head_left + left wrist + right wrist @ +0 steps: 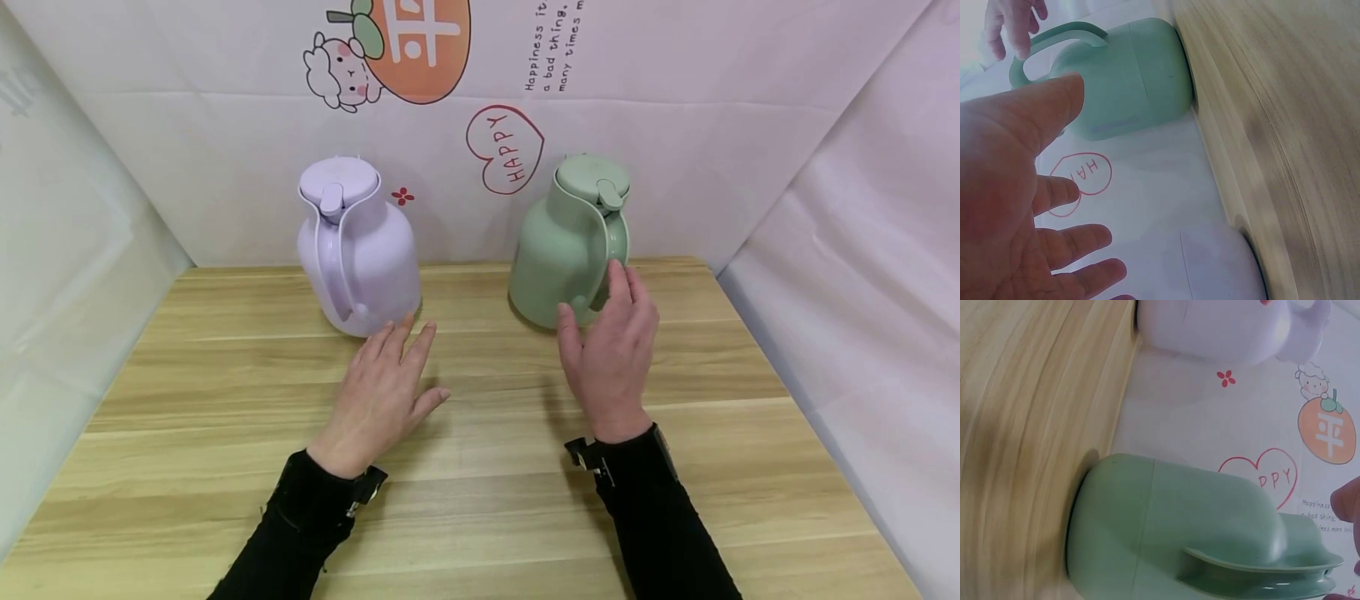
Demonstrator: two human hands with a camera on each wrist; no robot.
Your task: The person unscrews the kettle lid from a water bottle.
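Observation:
A lilac thermos jug [378, 258] stands upright at the back left, its handle facing front. My left hand [378, 387] is in front of it with fingers spread, holding nothing. At the back right a green thermos jug [555, 250] stands upright, its handle [1254, 572] turned toward the front right. My right hand [615, 358] reaches to that handle with fingers extended and thumb apart. In the right wrist view the thumb [1347, 500] shows beside the jug's upper end, away from the handle. Whether a fingertip touches the handle I cannot tell.
Both jugs stand on a wooden table [480, 500] close to its back edge. Behind them hangs a white printed cloth [225, 150] with a red heart [506, 150] and an orange fruit drawing [427, 50]. White cloth also borders both sides.

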